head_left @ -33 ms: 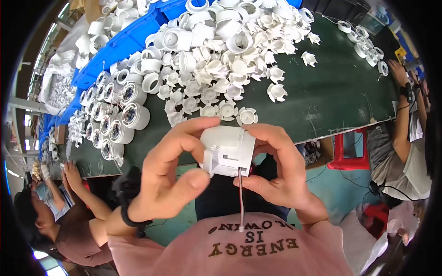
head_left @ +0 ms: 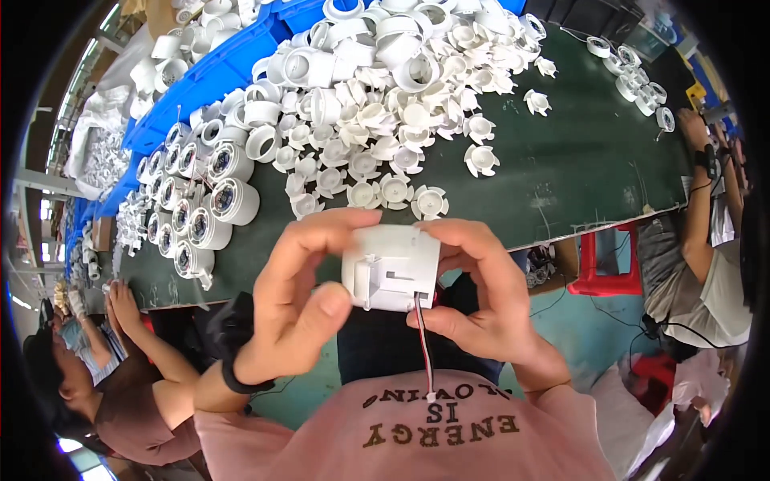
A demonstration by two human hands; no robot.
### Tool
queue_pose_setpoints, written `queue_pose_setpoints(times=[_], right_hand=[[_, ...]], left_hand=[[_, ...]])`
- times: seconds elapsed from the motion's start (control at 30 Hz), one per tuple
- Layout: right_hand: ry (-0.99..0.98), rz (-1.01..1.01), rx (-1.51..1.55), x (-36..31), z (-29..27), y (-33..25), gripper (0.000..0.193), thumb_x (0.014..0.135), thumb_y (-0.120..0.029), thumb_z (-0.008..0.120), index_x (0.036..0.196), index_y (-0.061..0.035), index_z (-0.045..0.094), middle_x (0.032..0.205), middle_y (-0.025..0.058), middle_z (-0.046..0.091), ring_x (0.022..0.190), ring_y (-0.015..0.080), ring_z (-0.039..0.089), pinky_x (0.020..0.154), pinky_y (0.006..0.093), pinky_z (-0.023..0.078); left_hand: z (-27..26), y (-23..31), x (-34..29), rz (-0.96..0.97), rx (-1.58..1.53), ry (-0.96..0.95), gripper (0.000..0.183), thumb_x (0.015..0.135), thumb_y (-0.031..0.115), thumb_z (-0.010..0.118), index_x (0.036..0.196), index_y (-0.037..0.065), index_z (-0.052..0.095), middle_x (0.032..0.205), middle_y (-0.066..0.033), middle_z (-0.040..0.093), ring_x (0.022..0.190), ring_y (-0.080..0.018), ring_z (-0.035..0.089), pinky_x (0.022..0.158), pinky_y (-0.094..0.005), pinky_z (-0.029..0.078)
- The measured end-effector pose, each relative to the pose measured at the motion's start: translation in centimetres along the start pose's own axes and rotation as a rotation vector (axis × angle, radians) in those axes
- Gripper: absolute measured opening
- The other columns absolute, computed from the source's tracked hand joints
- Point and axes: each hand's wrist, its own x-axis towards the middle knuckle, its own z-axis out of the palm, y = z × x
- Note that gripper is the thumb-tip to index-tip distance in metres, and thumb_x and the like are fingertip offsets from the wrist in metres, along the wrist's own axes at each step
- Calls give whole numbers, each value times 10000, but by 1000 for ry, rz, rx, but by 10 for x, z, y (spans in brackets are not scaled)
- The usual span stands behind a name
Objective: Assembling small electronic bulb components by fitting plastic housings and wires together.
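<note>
Between my two hands, just off the table's front edge, is a white plastic housing (head_left: 391, 268), a short cylinder with a recessed bracket and a small slot on its side. My right hand (head_left: 485, 297) grips its right end, thumb below and index finger on top. Curled around the left end, my left hand (head_left: 301, 293) has its index finger along the top and its thumb near the lower left edge. A thin red, black and white cable (head_left: 425, 345) hangs from the housing's lower right, with a small white connector (head_left: 431, 396) at its end.
White fan impellers (head_left: 429, 202) and plastic rings (head_left: 265, 144) lie heaped on the dark green table (head_left: 561, 188). Assembled round units (head_left: 234, 200) stand at left, before blue bins (head_left: 184, 96). Co-workers sit on both sides. A red stool (head_left: 605, 260) stands at right.
The housing has shifted slightly left and turned a little in my hands. My left index finger and thumb have moved slightly. The cable's loose end has swung to the right.
</note>
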Motion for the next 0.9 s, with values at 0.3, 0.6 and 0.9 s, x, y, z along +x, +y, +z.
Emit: queue_pose_setpoints(times=[0.3,0.6,0.9], right_hand=[[-16,152,260,-18,36,5,585,758,-90,765,1235,20,446,1089,121,441,777,150,544,608,254,477],[7,237,25,-19,43,9,642,691,-38,808,1227,-18,455,1151,109,419,757,134,558,605,251,489],[-222,-86,-425,21,9,-15,492,726,-155,780,1134,-35,532,1117,145,488,840,228,584,660,311,504]], left_hand=[[46,-49,-42,79,28,358,506,975,373,304,1184,-68,438,1069,-198,540,933,-236,556,809,-337,451],[25,-57,-46,66,362,310,525,978,351,305,1257,-75,429,1179,-207,479,1021,-274,524,884,-363,422],[25,-43,-46,-318,-272,528,641,775,81,668,1337,17,364,1119,-64,510,953,-134,535,835,-259,447]])
